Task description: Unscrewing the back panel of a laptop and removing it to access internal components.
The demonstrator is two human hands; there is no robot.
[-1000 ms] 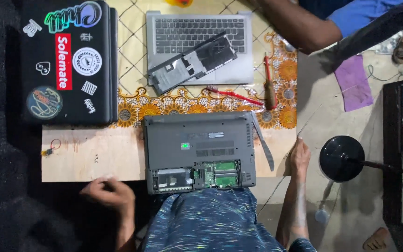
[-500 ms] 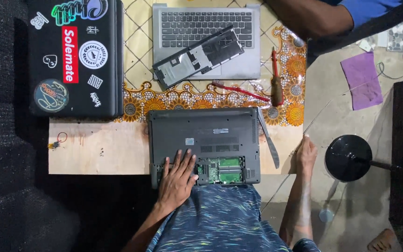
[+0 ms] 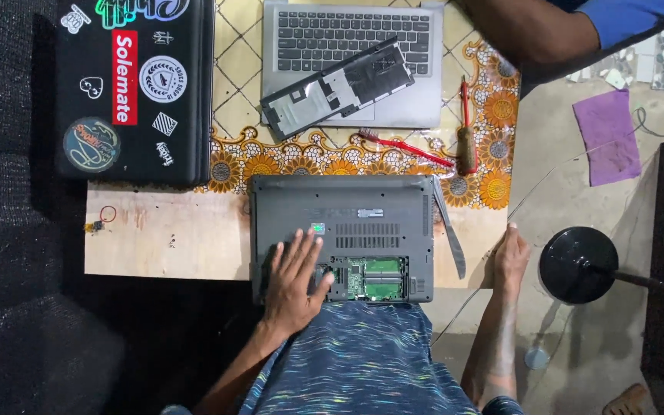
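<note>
Right now, from the head view, I see my left hand [image 3: 295,280] lying flat, fingers spread, on the underside of the grey laptop [image 3: 343,223], gripping nothing; its fingertips rest just short of a small green sticker, and its thumb side lies just beside the open bay where the green circuit board [image 3: 374,277] shows. My right hand [image 3: 510,257] rests palm down, fingers together, on the near corner of the wooden board [image 3: 167,234], holding nothing, well apart from the laptop. Between that hand and the laptop lies a long grey strip [image 3: 449,230]. Beyond my left hand sits a silver laptop [image 3: 351,34] with a loose panel [image 3: 340,86] on it, and a red toothbrush [image 3: 406,148] and screwdriver [image 3: 466,131] lie nearby. Farther left lies a black stickered laptop [image 3: 132,88]. Another person's arm [image 3: 536,34] reaches in beyond my right hand.
</note>
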